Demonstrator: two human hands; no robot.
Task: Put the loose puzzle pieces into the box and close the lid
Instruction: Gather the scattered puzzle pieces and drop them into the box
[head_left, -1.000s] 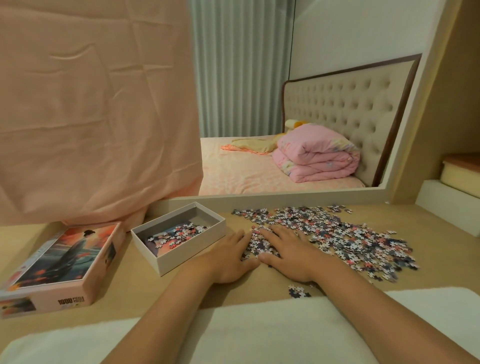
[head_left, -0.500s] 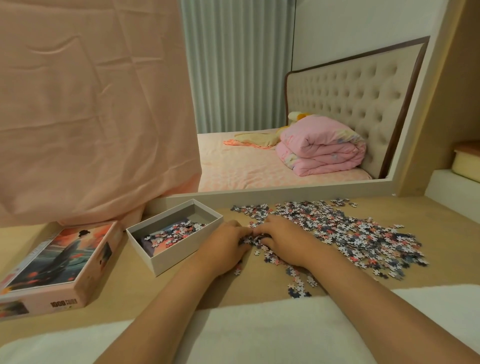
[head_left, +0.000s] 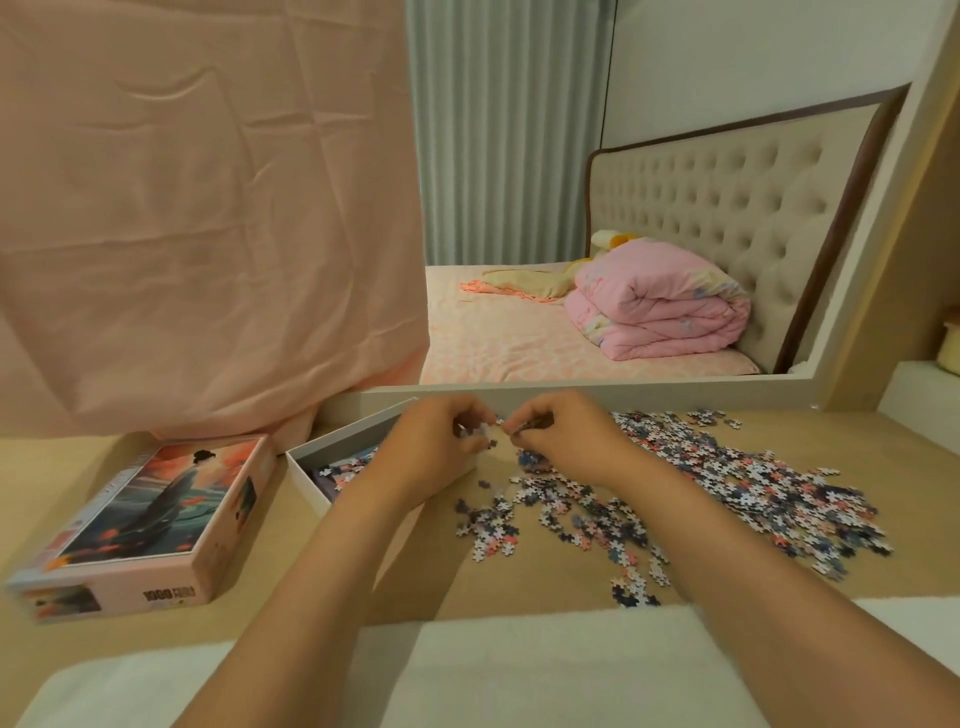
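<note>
Fingers (head_left: 467, 418) of left hand (head_left: 431, 447) and right hand (head_left: 566, 436) clasping puzzle pieces (head_left: 484, 430) at box (head_left: 306, 470) corner

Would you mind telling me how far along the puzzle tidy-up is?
A few pieces already lie in the open box. The left hand and right hand pinch more pieces at its right end. The loose pile sits on the table, and the lid lies aside, not on.

The puzzle pieces (head_left: 727, 483) look like thin printed card, matt; the box (head_left: 309, 480) is plain white cardboard, matt; the lid (head_left: 156, 509) is printed cardboard with a faint sheen; the table (head_left: 78, 467) is smooth, matt, wood-toned; the pink sheet (head_left: 182, 208) is creased cloth; the headboard (head_left: 701, 208) is tufted padded fabric; the white cover (head_left: 493, 670) looks soft and fuzzy.
</note>
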